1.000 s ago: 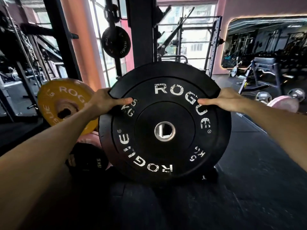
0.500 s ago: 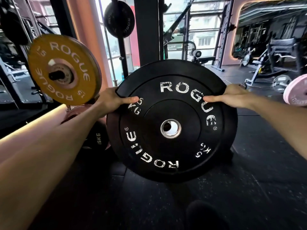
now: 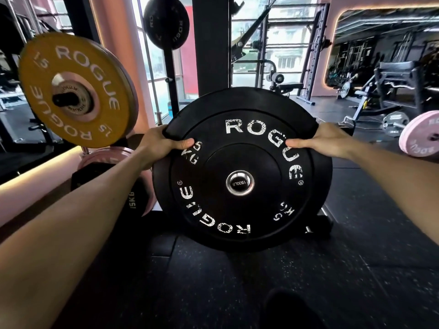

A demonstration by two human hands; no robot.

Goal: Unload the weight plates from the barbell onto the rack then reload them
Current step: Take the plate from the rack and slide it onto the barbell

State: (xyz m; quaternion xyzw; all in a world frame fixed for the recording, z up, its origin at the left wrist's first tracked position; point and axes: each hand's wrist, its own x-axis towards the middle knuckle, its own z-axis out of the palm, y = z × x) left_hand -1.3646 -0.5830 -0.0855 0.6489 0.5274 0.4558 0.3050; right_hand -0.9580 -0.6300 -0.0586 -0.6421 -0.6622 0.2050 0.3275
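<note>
Left of the held black plate, a yellow plate.

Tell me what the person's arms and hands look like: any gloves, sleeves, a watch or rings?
Both forearms are bare as far as the view reaches, with no sleeves showing. The left hand and the right hand wear no gloves, and no watch, wristband or strap shows at either wrist. No ring shows on the visible thumbs; the other fingers are hidden.

Black 5 kg plate upright between both hands, beside yellow 15 plate on a peg.
</note>
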